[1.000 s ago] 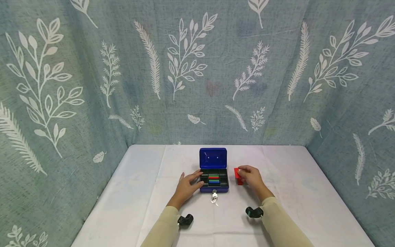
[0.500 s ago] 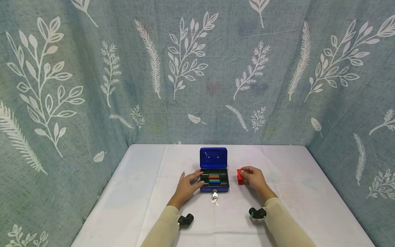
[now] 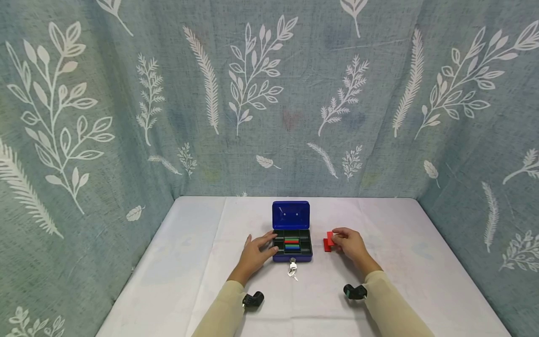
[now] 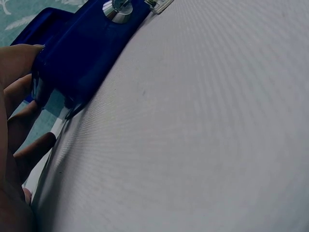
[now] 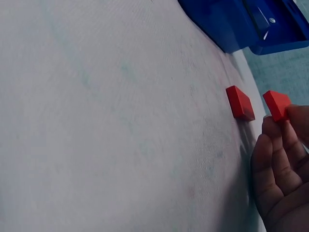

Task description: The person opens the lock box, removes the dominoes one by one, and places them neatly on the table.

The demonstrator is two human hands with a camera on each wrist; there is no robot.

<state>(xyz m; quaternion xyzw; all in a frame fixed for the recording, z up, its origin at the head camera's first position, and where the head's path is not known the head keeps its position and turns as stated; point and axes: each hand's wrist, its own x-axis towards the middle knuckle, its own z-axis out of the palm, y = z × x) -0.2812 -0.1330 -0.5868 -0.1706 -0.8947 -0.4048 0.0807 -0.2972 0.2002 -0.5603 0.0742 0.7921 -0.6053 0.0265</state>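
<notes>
Left of the blue box [image 3: 278,259]: left hand [image 3: 254,255], fingers spread, touching its edge, probably to steady it.
Right of the box: right hand [image 3: 348,243] pinching one red block [image 5: 277,104], apart from a second red block [image 5: 241,104] on the cloth [image 3: 219,224], perhaps separating them.
Raised lid [image 3: 291,215]: leaves the tray [image 3: 305,236] reachable.
Tray's middle: coloured pieces [image 3: 292,242].

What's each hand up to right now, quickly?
Left hand: open, touching the left side of the blue box.
Right hand: closed, pinching a red block.
</notes>
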